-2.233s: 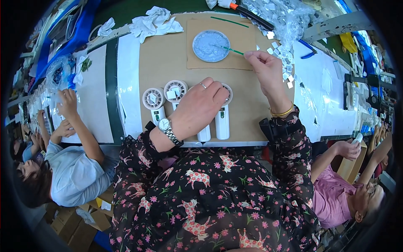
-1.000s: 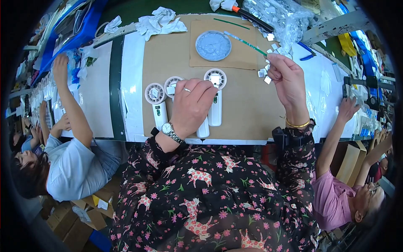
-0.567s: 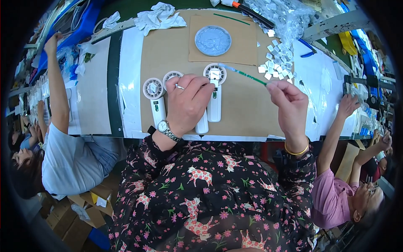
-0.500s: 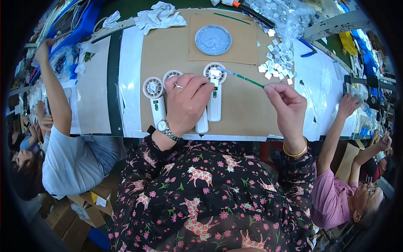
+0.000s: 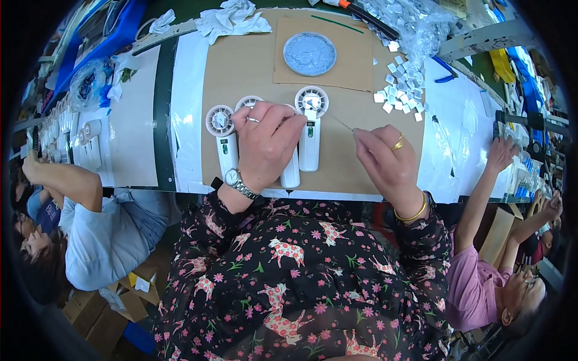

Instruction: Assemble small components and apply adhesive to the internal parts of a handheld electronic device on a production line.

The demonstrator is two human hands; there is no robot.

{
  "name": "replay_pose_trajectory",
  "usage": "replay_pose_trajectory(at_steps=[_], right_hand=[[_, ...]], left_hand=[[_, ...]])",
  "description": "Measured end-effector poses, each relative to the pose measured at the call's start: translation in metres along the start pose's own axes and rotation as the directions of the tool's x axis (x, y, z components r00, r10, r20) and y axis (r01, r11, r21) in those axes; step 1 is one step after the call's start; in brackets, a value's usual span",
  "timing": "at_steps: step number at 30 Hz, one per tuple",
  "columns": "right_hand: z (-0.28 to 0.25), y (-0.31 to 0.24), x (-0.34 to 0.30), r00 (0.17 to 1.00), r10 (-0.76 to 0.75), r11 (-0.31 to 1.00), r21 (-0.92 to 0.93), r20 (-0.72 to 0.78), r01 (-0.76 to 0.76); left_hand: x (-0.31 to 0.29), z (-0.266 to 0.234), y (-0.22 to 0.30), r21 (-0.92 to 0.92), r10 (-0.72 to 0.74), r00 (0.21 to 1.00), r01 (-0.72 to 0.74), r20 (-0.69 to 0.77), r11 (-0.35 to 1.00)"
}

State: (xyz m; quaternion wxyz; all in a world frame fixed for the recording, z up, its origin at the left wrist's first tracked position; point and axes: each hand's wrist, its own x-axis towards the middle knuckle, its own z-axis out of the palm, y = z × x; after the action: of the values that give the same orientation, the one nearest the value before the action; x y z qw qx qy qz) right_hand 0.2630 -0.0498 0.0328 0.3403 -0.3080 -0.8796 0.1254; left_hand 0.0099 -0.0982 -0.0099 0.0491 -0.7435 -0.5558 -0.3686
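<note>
Three white handheld fans lie side by side before me: a left fan [image 5: 227, 157], a middle fan [image 5: 290, 175] mostly covered by my hand, and a right fan [image 5: 309, 147]. My left hand [image 5: 268, 141] rests over the middle fan, fingers curled and thumb and fingertips pinched beside the right fan's neck; what they hold is hidden. Between the fingertips of my right hand [image 5: 388, 159] is a thin stick [image 5: 342, 124], seen nearly edge-on. Its far tip reaches the whitish square at the centre of the right fan's round head.
A round dish of grey paste [image 5: 309, 54] stands on a cardboard sheet [image 5: 355, 75] with a green strip [image 5: 337, 24]. Small whitish square pieces [image 5: 400, 87] lie scattered right of it. Crumpled white cloth [image 5: 232, 21] lies far left. Co-workers sit on both sides.
My right hand has moved left and slightly down and turned over, bringing the stick edge-on with its tip lower on the right fan's head. My left hand stays nearly in place.
</note>
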Motion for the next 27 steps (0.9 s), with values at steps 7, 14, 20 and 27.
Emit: replay_pose_trajectory(at_steps=[7,14,20,27], right_hand=[[-0.011,0.006,-0.005,0.959,-0.253,0.957,-0.114,0.128,0.267],[-0.016,0.009,-0.009,0.975,-0.222,0.972,-0.08,-0.03,0.22],[-0.018,0.011,-0.013,0.968,-0.246,0.966,-0.066,0.049,0.249],[-0.016,0.01,-0.021,0.984,-0.177,0.984,0.012,-0.001,0.177]], left_hand=[[0.0,0.001,0.001,-0.001,-0.011,1.0,0.011,0.008,1.0],[0.003,0.0,0.001,-0.015,-0.038,0.999,0.038,0.0,0.999],[0.005,0.002,-0.001,-0.022,-0.062,0.998,0.062,-0.021,0.998],[0.005,0.005,-0.003,-0.032,-0.103,0.994,0.102,-0.025,0.994]])
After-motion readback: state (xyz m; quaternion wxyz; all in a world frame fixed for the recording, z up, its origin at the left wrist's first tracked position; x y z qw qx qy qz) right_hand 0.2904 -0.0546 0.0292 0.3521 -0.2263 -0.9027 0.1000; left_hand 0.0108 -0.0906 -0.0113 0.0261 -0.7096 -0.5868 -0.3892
